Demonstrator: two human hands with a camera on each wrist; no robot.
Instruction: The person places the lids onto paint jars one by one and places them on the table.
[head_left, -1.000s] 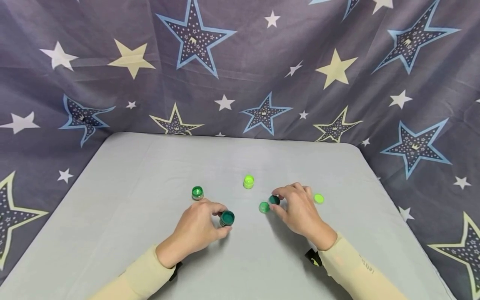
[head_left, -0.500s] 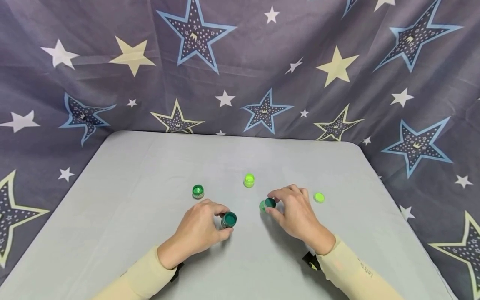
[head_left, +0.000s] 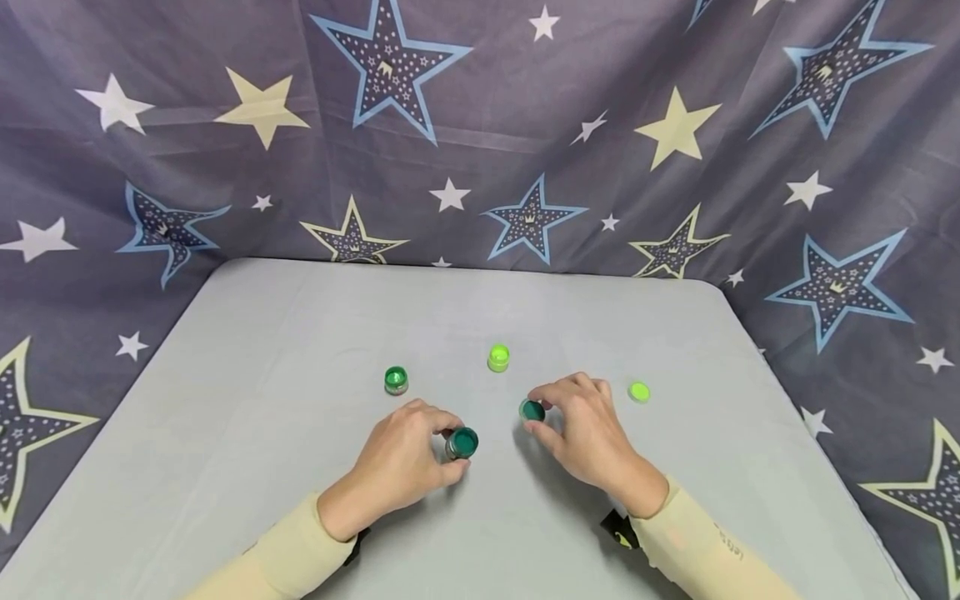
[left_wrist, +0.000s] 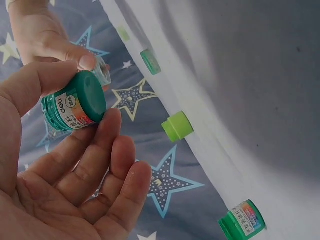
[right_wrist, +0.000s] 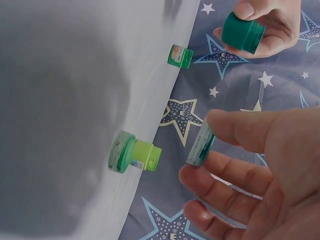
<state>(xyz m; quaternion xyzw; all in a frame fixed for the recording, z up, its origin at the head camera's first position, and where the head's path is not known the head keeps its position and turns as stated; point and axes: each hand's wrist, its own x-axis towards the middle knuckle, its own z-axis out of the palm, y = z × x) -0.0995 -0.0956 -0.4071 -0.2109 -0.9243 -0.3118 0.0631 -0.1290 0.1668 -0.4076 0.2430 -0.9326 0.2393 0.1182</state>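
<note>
My left hand (head_left: 405, 454) pinches an open jar of dark teal-green paint (head_left: 462, 443) between thumb and fingers. In the left wrist view this paint jar (left_wrist: 85, 100) shows a "deli" label and a threaded neck. To the right, my right hand (head_left: 588, 433) holds a clear jar lid with teal paint inside (head_left: 532, 410) by its edge. The right wrist view shows that lid (right_wrist: 201, 145) side-on between thumb and fingers, above the table. A second, green-smeared lid (right_wrist: 121, 152) lies on the table beneath; the held lid mostly hides it in the head view.
Beyond the hands stand two more open paint jars: a green one (head_left: 396, 381) at left and a lime one (head_left: 498, 358) near the middle. A lime lid (head_left: 639, 392) lies right of the right hand. Star-patterned cloth (head_left: 480, 125) rises behind the pale table (head_left: 300, 333).
My right hand has moved left with the teal lid, from beside the green lid to over it. The left hand has shifted slightly right and tilted with the paint jar.
</note>
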